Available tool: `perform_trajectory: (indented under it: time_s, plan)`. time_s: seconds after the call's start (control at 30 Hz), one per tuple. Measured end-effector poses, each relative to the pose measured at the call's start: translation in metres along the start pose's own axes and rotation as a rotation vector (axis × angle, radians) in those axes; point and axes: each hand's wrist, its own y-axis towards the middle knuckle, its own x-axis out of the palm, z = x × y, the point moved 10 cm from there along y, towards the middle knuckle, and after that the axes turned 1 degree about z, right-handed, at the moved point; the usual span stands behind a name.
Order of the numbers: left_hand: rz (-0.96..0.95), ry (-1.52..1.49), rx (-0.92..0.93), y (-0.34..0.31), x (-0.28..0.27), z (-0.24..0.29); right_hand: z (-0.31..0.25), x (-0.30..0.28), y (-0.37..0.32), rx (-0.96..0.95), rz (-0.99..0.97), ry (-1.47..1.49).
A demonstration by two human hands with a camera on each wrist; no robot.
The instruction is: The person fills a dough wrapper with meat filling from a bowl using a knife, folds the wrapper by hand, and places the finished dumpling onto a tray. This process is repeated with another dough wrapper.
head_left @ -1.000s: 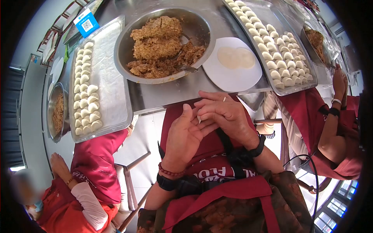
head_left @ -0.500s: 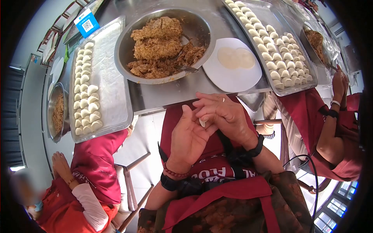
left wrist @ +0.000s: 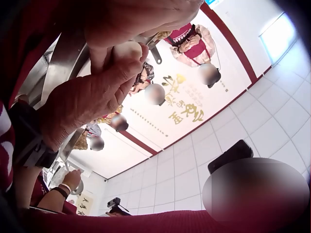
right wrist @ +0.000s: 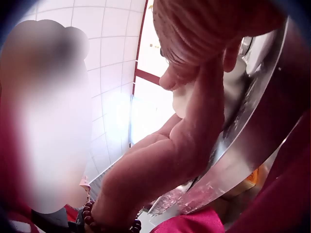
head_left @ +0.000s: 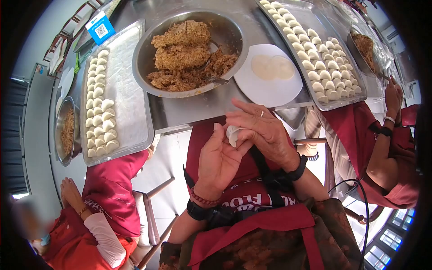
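In the head view a white dumpling [head_left: 232, 135] sits between my two hands, above my lap and short of the table edge. My left hand [head_left: 218, 157] is palm up, its thumb upright and its fingers beneath; thumb and fingers hold the dumpling from the left. From the other side my right hand [head_left: 263, 130] pinches the dumpling's edge, with the upper fingers stretched out. Fingers partly cover the dumpling. The left wrist view shows a pale bit of dumpling [left wrist: 127, 50] at the fingertips, and a curved pale side of the dumpling [right wrist: 181, 99] appears in the right wrist view.
A steel bowl [head_left: 140, 85] of brown filling with a spoon stands ahead. Right of it, a white plate [head_left: 270, 95] carries round dough wrappers [head_left: 265, 66]. Trays of dumplings lie left [head_left: 130, 90] and right [head_left: 330, 31]. People sit on both sides; a cable hangs at right.
The dumpling, earlier only a sliver between the fingers, now shows more of its side and stands higher at the fingertips. The right hand's upper fingers have lifted and spread.
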Motion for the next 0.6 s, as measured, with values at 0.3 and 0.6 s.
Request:
perform_trajectory:
  time_s: [0.3,0.6]
  plan:
    - [-0.036,-0.047,0.001,0.001,-0.001,0.001,0.002,0.000,-0.001,0.059,0.011,0.034]
    - [0.012,0.181,-0.021,0.001,-0.006,0.008,0.015,0.009,-0.003,0.168,-0.042,0.299]
